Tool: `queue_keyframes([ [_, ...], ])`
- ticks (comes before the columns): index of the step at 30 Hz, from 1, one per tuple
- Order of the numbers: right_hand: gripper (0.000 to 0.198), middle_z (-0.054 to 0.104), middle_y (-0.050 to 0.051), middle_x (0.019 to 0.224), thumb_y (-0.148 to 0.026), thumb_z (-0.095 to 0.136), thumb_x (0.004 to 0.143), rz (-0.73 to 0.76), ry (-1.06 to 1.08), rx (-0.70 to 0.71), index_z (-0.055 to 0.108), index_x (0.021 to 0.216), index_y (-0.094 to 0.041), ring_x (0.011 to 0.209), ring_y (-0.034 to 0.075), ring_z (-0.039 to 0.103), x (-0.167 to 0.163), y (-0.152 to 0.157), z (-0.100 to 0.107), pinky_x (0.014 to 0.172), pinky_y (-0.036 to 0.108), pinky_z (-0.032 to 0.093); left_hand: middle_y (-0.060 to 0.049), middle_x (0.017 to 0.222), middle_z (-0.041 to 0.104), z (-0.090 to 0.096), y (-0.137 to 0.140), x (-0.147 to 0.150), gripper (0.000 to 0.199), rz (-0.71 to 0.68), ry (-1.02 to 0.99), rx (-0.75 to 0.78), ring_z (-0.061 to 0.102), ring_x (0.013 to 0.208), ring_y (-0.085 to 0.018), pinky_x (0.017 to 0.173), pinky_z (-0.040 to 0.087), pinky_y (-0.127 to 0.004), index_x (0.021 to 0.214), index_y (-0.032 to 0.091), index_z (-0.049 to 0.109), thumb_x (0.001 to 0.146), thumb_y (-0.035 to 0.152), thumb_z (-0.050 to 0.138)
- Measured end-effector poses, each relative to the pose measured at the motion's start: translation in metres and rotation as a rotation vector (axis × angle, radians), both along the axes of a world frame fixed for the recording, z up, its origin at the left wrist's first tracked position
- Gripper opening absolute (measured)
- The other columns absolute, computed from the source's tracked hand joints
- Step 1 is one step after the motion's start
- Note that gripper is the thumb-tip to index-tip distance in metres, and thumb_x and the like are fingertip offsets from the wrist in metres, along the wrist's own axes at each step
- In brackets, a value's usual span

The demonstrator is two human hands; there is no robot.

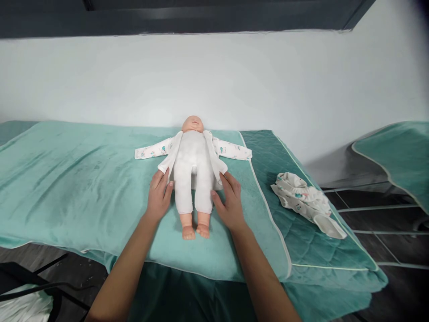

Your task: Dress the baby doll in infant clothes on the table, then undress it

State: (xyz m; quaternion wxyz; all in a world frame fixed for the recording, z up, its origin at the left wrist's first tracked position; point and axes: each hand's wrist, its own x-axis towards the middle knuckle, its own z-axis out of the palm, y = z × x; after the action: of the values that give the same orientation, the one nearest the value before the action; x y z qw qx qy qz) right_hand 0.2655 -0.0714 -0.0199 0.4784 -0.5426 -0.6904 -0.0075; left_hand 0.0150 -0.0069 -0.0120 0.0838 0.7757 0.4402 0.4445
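A baby doll (193, 163) with a white cloth body and bare feet lies on its back, feet toward me. Both its arms are in the sleeves of a white printed baby shirt (231, 150), whose front is spread apart over the chest. At the lower corner of the shirt's left-hand flap, my left hand (160, 195) grips the hem with its fingertips. My right hand (229, 200) has its fingertips on the opposite flap's corner, its thumb beside the doll's leg. The cloth partly hides the fingers' hold.
A light green blanket (83, 188) lies under the doll on a darker quilted cover (301, 250). Crumpled printed baby clothing (304, 201) rests at the right. Behind stands a white wall (214, 76); a metal rack (378, 209) is beyond the bed's right edge.
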Motion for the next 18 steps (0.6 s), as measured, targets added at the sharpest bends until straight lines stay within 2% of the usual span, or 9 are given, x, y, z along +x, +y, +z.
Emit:
queue_keyframes([
  [9,0.059,0.036,0.014,0.155,-0.035,0.054,0.099,-0.016,0.139,-0.066,0.037,0.156,-0.031,0.148,0.032,0.036,-0.0007,-0.0018,0.0024,0.120,0.063,0.036,-0.015,0.146,0.052,0.0025,-0.0010,0.0006,0.049,0.067,-0.137,-0.092,0.047,0.139,-0.026,0.119,0.038,-0.050,0.148,0.022,0.050,0.104,0.042,0.043],
  [13,0.060,0.037,0.013,0.155,-0.033,0.054,0.099,-0.028,0.226,-0.051,0.036,0.156,-0.032,0.148,0.030,0.037,0.0019,0.0010,0.0001,0.117,0.061,0.040,-0.013,0.144,0.052,0.0005,0.0026,-0.0030,0.046,0.171,-0.256,-0.136,0.048,0.137,-0.026,0.119,0.039,-0.044,0.143,0.022,0.054,0.102,0.042,0.048],
  [15,0.060,0.036,0.012,0.157,-0.032,0.055,0.099,-0.037,0.281,-0.037,0.036,0.156,-0.034,0.147,0.029,0.037,0.0036,0.0026,-0.0020,0.114,0.059,0.043,-0.012,0.140,0.053,-0.0018,0.0050,-0.0053,0.044,0.224,-0.317,-0.166,0.051,0.134,-0.025,0.116,0.042,-0.041,0.141,0.023,0.057,0.101,0.041,0.050],
  [18,0.060,0.035,0.011,0.157,-0.032,0.056,0.099,-0.033,0.307,-0.029,0.036,0.155,-0.035,0.147,0.030,0.038,0.0048,0.0037,-0.0037,0.112,0.058,0.045,-0.011,0.137,0.054,-0.0045,0.0070,-0.0072,0.042,0.231,-0.354,-0.192,0.055,0.127,-0.024,0.107,0.048,-0.038,0.140,0.025,0.057,0.101,0.039,0.051],
])
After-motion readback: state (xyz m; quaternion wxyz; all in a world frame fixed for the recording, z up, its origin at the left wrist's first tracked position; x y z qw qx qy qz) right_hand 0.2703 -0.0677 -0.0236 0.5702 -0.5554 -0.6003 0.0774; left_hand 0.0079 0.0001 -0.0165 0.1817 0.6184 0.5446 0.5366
